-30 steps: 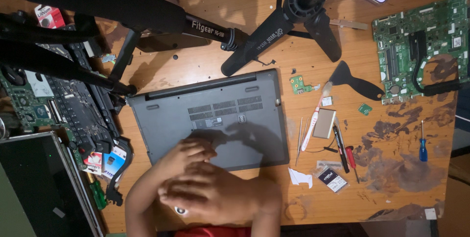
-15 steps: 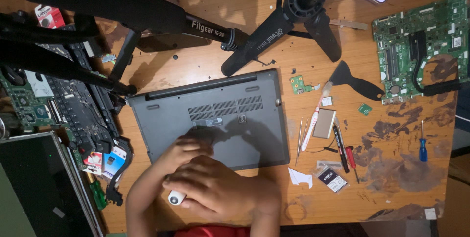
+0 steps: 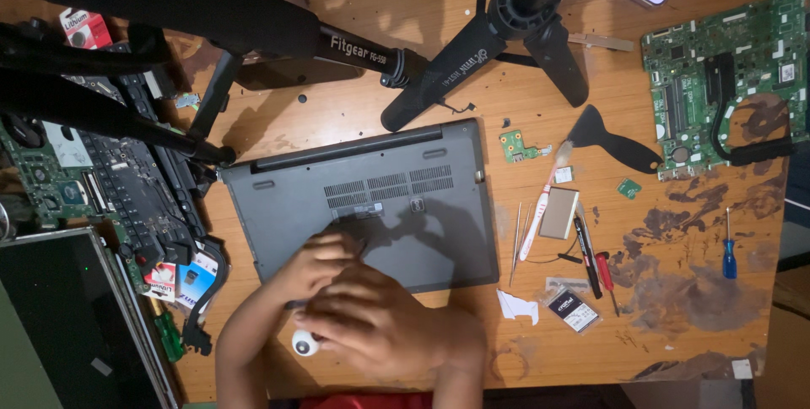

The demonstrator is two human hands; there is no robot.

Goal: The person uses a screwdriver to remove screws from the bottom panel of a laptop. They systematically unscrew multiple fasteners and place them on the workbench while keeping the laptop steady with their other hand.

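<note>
Stained wooden table: grey laptop, green motherboard, blue screwdriver.

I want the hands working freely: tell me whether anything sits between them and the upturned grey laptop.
Nothing visible does. The left hand already rests on the laptop's near edge, and the right hand overlaps it just in front. A small white round object lies by the hands on the wooden table, off the laptop.

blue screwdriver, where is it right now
In the head view the blue screwdriver lies on the wooden table at the far right, just below the green circuit board, well away from both hands.
</note>
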